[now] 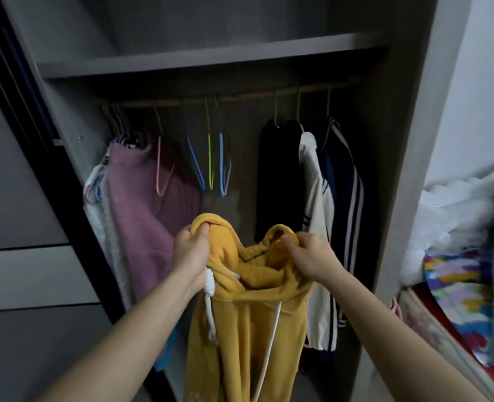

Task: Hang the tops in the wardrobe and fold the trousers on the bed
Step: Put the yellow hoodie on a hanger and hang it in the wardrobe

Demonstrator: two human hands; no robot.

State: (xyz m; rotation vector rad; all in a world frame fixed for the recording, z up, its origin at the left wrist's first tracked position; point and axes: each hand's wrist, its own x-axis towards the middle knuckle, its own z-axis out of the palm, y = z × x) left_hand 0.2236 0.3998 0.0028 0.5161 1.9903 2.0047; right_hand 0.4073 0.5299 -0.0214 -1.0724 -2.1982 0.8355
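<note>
A mustard-yellow hooded top (248,320) with white drawstrings hangs from both my hands in front of the open wardrobe (211,59). My left hand (192,252) grips a bunch of its fabric at the upper left. My right hand (312,256) grips the fabric at the upper right, by the hood opening. Behind it a rail (234,97) carries several empty coloured hangers (209,161) in the middle. A pink top (144,216) hangs at the left of the rail. Dark, white and striped tops (327,192) hang at the right.
The bed (443,323) lies at the right with a colourful sheet, a white bundle (454,221) and a blue cloth on it. A grey wardrobe side panel (408,169) stands between rail and bed. Drawer fronts (22,274) are at the left.
</note>
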